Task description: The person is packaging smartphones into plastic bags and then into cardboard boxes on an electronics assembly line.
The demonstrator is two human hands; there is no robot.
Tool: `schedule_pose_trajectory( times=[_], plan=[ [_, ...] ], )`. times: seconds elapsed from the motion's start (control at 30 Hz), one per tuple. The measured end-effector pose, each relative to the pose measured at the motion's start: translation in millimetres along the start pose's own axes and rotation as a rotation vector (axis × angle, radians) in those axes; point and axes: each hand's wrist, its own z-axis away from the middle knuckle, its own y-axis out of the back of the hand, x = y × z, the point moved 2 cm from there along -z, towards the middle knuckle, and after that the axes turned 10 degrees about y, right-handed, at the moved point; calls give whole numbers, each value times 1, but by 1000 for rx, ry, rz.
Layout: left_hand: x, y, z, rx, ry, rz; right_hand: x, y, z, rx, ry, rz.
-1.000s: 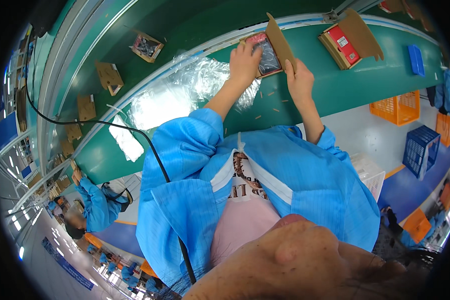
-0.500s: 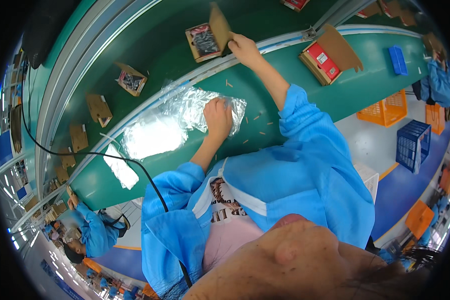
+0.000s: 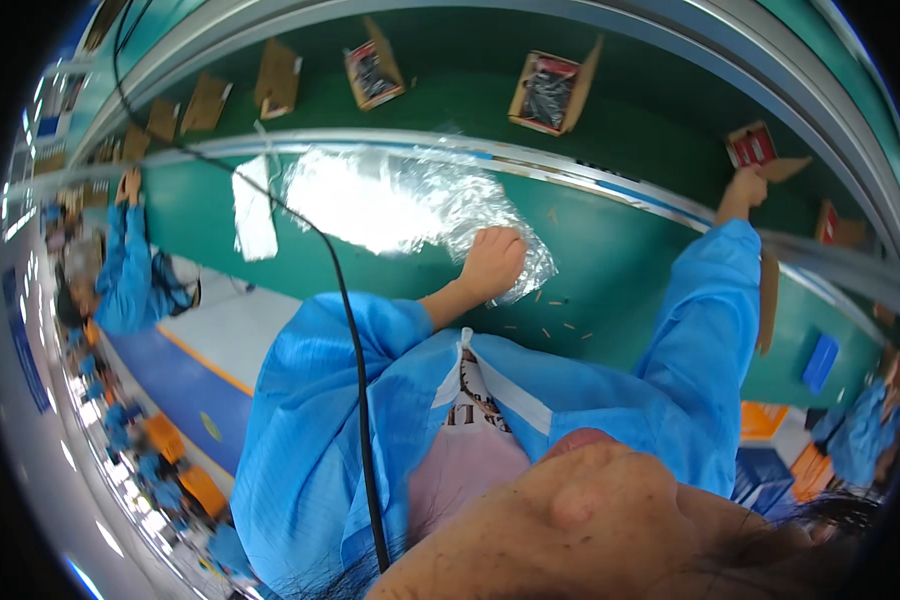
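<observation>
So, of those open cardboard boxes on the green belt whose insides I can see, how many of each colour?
Open cardboard boxes with dark contents: 2
Open cardboard boxes with red insides: 2, one at the right hand
Total: 4

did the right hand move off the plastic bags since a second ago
Yes. The right hand has gone from the clear plastic bags out to an open box on the green belt.

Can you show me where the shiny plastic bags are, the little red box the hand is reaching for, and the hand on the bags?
shiny plastic bags (image 3: 390, 200), head view, middle of the pile.
little red box (image 3: 751, 146), head view, its red face.
left hand (image 3: 490, 262), head view, back of the hand.
</observation>
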Motion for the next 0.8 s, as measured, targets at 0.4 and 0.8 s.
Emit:
schedule_pose_trajectory(
  times=[0.4,0.8],
  plan=[
    [-2,-6,3,1,-32,-41,-41,195,238,-641,523,-467],
    [3,-1,5,108,-125,-8,14,238,293,-408,1099,104]
  ],
)
